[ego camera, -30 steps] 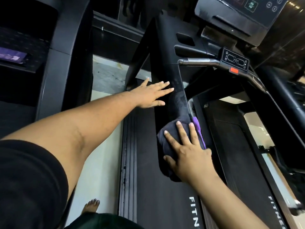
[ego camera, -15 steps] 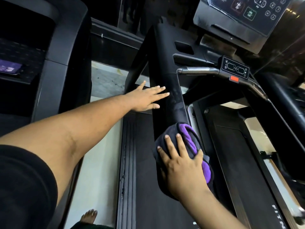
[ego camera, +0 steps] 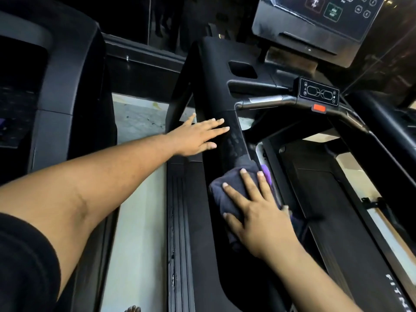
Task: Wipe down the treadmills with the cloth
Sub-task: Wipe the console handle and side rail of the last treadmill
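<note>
Now: right hand (ego camera: 258, 212) lies flat, fingers straight and spread, pressing the dark grey cloth with purple edge (ego camera: 227, 190) onto the black moulded treadmill side rail (ego camera: 225, 113). The rail's long axis runs near to far, rising; the rest of it lies beyond the fingertips. Left hand (ego camera: 198, 136), fingers straight, rests against the rail's left face, farther up.

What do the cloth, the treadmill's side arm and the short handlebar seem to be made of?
Cloth: soft fabric, perhaps microfibre, dark grey with a purple side; it bunches into folds. Side arm: probably moulded plastic, matte black, with a dimpled patch. Handlebar: likely metal, judging by its silvery sheen.
</note>
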Demonstrator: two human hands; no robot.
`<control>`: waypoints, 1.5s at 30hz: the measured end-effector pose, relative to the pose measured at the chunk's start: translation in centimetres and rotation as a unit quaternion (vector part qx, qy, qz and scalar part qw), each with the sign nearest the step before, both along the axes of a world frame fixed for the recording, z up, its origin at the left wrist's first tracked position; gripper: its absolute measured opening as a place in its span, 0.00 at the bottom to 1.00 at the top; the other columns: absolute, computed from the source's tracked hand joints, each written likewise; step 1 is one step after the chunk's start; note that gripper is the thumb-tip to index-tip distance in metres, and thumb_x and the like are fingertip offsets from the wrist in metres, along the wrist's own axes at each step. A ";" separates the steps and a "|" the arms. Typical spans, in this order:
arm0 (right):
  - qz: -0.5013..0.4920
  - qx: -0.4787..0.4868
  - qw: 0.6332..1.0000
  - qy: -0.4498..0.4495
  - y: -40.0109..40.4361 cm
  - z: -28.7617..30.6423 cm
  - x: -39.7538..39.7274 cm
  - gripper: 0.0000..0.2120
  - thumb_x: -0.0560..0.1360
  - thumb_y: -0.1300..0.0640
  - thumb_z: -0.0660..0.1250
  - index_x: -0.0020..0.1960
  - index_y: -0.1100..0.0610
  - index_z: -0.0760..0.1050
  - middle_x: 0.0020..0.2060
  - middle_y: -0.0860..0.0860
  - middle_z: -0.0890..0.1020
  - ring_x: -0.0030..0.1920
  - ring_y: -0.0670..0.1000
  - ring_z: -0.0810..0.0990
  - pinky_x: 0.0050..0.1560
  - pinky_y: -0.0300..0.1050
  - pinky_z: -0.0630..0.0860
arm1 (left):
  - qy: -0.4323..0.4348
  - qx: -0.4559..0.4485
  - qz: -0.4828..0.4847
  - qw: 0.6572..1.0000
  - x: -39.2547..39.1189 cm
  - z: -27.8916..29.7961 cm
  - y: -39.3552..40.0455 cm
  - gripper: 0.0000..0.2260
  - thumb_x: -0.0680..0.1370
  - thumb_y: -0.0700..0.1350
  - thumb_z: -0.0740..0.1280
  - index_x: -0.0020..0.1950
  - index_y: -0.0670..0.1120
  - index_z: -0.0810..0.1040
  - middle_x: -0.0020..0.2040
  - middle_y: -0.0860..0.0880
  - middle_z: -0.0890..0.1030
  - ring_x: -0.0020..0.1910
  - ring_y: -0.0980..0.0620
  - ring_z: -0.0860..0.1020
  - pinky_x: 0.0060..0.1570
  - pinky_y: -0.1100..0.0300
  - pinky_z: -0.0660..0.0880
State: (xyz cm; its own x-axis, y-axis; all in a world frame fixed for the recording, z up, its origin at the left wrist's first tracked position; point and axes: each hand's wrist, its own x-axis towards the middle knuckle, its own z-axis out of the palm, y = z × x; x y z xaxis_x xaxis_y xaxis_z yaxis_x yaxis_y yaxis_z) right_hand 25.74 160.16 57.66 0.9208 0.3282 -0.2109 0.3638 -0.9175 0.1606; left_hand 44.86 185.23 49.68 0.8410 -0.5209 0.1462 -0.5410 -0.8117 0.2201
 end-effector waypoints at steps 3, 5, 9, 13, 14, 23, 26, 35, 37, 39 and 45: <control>-0.006 0.079 0.997 -0.001 1.7 -0.3 5.6 0.31 0.80 0.34 0.58 0.80 0.33 0.51 0.83 0.42 0.38 0.82 0.55 0.35 0.73 0.65 0.67 | -0.014 -0.011 0.016 1.000 0.5 -0.4 0.9 0.29 0.85 0.57 0.57 0.83 0.60 0.48 0.85 0.54 0.48 0.83 0.52 0.51 0.78 0.32 0.47; -0.026 0.119 0.993 0.009 3.5 -0.5 9.3 0.30 0.81 0.36 0.59 0.80 0.34 0.54 0.83 0.45 0.42 0.82 0.57 0.39 0.75 0.66 0.63 | -0.007 0.003 0.014 1.000 0.5 -0.1 0.8 0.29 0.85 0.58 0.57 0.83 0.60 0.49 0.85 0.54 0.49 0.83 0.51 0.52 0.78 0.31 0.48; -0.007 0.088 0.996 -0.020 2.2 -1.0 8.2 0.33 0.79 0.34 0.55 0.82 0.38 0.52 0.84 0.47 0.43 0.82 0.60 0.40 0.75 0.66 0.64 | 0.005 0.039 0.028 0.999 -0.1 1.4 -0.6 0.30 0.85 0.57 0.57 0.84 0.59 0.48 0.85 0.53 0.48 0.83 0.51 0.52 0.77 0.31 0.48; 0.022 0.034 0.999 0.002 -0.6 -1.3 0.4 0.39 0.76 0.32 0.56 0.82 0.39 0.46 0.83 0.46 0.38 0.82 0.60 0.36 0.75 0.63 0.65 | 0.029 0.049 0.050 0.997 -1.7 1.3 -1.2 0.29 0.86 0.55 0.57 0.84 0.58 0.45 0.85 0.52 0.46 0.83 0.50 0.52 0.78 0.31 0.48; 0.016 0.035 0.999 0.012 -0.7 -1.3 0.3 0.37 0.78 0.34 0.57 0.82 0.38 0.45 0.83 0.45 0.37 0.82 0.59 0.35 0.74 0.63 0.66 | 0.031 0.050 0.053 0.997 -1.7 1.4 -1.3 0.29 0.86 0.54 0.57 0.84 0.58 0.45 0.85 0.53 0.46 0.83 0.50 0.51 0.78 0.31 0.47; 0.045 -0.044 0.997 -0.036 4.1 -0.9 6.3 0.33 0.82 0.36 0.55 0.83 0.42 0.48 0.84 0.49 0.42 0.82 0.59 0.36 0.74 0.77 0.50 | 0.032 0.037 0.061 0.997 -1.2 2.2 -0.7 0.30 0.85 0.58 0.57 0.84 0.58 0.46 0.85 0.53 0.45 0.83 0.52 0.47 0.77 0.30 0.46; 0.053 -0.048 0.997 -0.017 1.1 -1.0 1.5 0.37 0.79 0.34 0.56 0.83 0.40 0.45 0.83 0.47 0.38 0.82 0.57 0.35 0.73 0.76 0.55 | 0.026 0.035 0.062 0.997 0.6 2.5 0.4 0.31 0.85 0.58 0.56 0.84 0.58 0.45 0.85 0.53 0.43 0.83 0.52 0.46 0.77 0.30 0.45; 0.022 -0.045 0.998 -0.043 8.7 -0.9 15.2 0.31 0.82 0.41 0.56 0.83 0.40 0.50 0.83 0.47 0.41 0.82 0.57 0.34 0.71 0.80 0.54 | -0.010 0.047 0.019 0.999 8.7 2.4 3.2 0.36 0.80 0.68 0.55 0.84 0.57 0.45 0.85 0.52 0.45 0.83 0.51 0.47 0.77 0.30 0.47; 0.036 -0.087 0.994 -0.050 8.7 -0.9 15.1 0.33 0.82 0.40 0.56 0.83 0.42 0.49 0.84 0.50 0.41 0.82 0.58 0.36 0.71 0.80 0.51 | -0.010 0.022 0.023 0.999 9.5 2.3 3.2 0.36 0.81 0.68 0.55 0.84 0.57 0.46 0.85 0.52 0.46 0.83 0.51 0.48 0.77 0.30 0.48; 0.087 -0.150 0.983 -0.058 8.0 -1.6 11.8 0.34 0.82 0.41 0.55 0.84 0.47 0.48 0.84 0.53 0.41 0.82 0.60 0.37 0.72 0.80 0.45 | -0.004 0.010 0.021 1.000 9.8 1.5 3.5 0.35 0.82 0.67 0.56 0.84 0.57 0.47 0.85 0.52 0.46 0.83 0.51 0.48 0.77 0.31 0.48; 0.203 -0.343 0.917 0.024 10.7 -4.4 9.9 0.31 0.84 0.44 0.52 0.83 0.53 0.53 0.83 0.58 0.48 0.82 0.62 0.38 0.60 0.88 0.32 | 0.005 -0.030 -0.013 0.999 9.9 -0.9 3.4 0.30 0.85 0.61 0.54 0.84 0.57 0.46 0.85 0.52 0.43 0.84 0.51 0.47 0.76 0.31 0.44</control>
